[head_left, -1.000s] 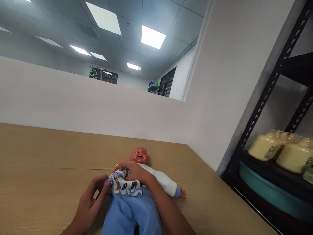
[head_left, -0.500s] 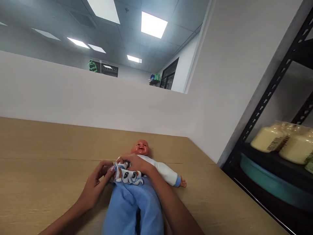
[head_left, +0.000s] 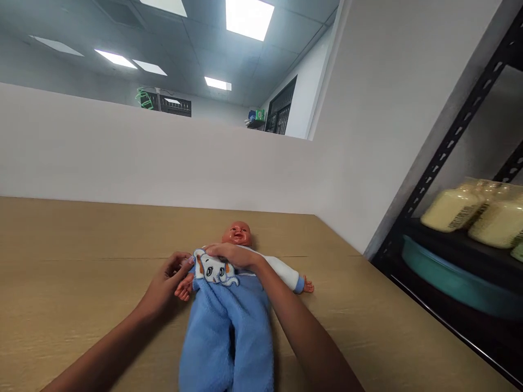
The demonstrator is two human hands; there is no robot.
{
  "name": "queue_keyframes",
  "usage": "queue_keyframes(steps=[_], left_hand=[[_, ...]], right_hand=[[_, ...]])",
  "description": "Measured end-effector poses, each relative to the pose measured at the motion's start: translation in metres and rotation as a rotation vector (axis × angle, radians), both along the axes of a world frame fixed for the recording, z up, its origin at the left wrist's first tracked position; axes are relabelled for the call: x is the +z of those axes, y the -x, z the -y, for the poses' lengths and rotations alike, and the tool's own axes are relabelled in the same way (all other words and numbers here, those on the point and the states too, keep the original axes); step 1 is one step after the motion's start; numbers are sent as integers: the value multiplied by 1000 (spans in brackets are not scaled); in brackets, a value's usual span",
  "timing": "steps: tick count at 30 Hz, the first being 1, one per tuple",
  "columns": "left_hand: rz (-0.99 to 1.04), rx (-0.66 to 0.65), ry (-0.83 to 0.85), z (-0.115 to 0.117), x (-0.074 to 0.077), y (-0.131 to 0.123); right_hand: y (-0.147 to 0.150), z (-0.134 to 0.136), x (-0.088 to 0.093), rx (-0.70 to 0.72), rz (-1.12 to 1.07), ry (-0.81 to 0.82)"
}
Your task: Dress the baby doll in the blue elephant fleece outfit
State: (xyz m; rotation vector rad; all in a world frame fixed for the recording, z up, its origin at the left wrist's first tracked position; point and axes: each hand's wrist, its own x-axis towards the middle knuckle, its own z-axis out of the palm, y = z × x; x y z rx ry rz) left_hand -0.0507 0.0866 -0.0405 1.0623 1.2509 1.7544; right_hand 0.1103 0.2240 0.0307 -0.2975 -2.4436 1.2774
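Right of doll (head_left: 238, 234) stands shelf (head_left: 448, 148) w/ jars (head_left: 450, 209).

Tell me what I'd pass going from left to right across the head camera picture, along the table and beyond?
Person's left hand → plastic baby doll in a fluffy blue romper → black slotted metal shelf post → pale yellow jars on the shelf.

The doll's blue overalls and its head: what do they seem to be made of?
The blue overalls look like soft fleece, with a fuzzy, matte nap, gentle folds and an embroidered-looking patch on the bib. The doll's head seems to be hard plastic or vinyl, since it is smooth with a slight shine under the lights.
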Motion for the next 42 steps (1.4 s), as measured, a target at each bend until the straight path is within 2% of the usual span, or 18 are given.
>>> queue_keyframes(steps=[2,4,6,9,12,17,25,35,42], left_hand=[[-59,19,6,-1,-1,1],[-52,-9,16,-1,1,1],[0,-49,23,0,3,0],[85,-89,87,-1,3,-1],[95,-86,143,-6,0,0],[92,-71,124,-14,-9,2],[127,-59,159,-13,-16,11],[165,-119,147,-29,-29,15],[186,-230,165,-14,-21,19]], right_hand=[[0,9,3,-60,97,-97],[2,22,3,-203,199,-242],[6,33,1,-353,242,-321],[10,39,-3,-412,246,-271],[9,30,-8,-411,275,-184],[4,15,-15,-377,279,-87],[9,45,-2,-579,266,-227],[8,42,-5,-492,335,-169],[6,44,-9,-412,257,-332]])
